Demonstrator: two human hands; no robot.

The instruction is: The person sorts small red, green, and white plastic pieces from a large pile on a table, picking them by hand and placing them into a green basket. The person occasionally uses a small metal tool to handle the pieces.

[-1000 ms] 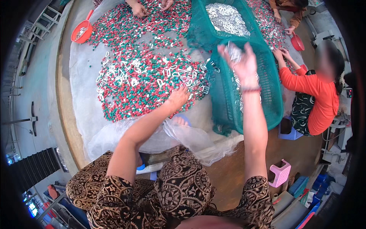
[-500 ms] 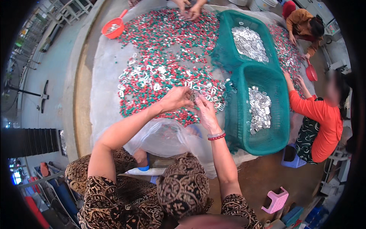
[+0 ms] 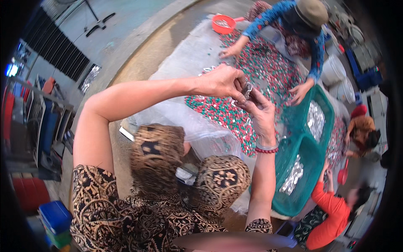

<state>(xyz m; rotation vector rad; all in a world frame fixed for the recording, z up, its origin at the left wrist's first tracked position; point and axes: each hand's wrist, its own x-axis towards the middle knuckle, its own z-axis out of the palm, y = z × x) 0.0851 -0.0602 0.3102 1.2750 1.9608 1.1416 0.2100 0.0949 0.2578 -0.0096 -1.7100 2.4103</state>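
My left hand [image 3: 224, 83] and my right hand [image 3: 263, 112] meet in front of me, raised over a spread of small red and green pieces [image 3: 216, 114]. Their fingertips pinch small silvery metal loops [image 3: 248, 90], partly hidden by the fingers, so their exact kind is unclear. Both hands are closed. A red bead bracelet circles my right wrist. Under the pieces lies a whitish sheet [image 3: 174, 65], and a few pale loops rest among them beyond my left hand. To the right, a green mesh-lined basket [image 3: 275, 201] holds silvery metal pieces [image 3: 292, 175].
A second green basket [image 3: 328, 110] adjoins it, also with metal pieces. A person in blue sleeves [image 3: 270, 13] reaches over the pile at the far side. Two others, in orange-red [image 3: 331, 218] and brown [image 3: 360, 127], sit at right. A red sieve [image 3: 223, 24] lies beyond; white buckets [image 3: 333, 69] stand farther right.
My view has swung, so the pile and baskets appear farther right. Both hands now look higher and closer, still pinching together. The person in blue sleeves shows more fully, with hands spread apart.
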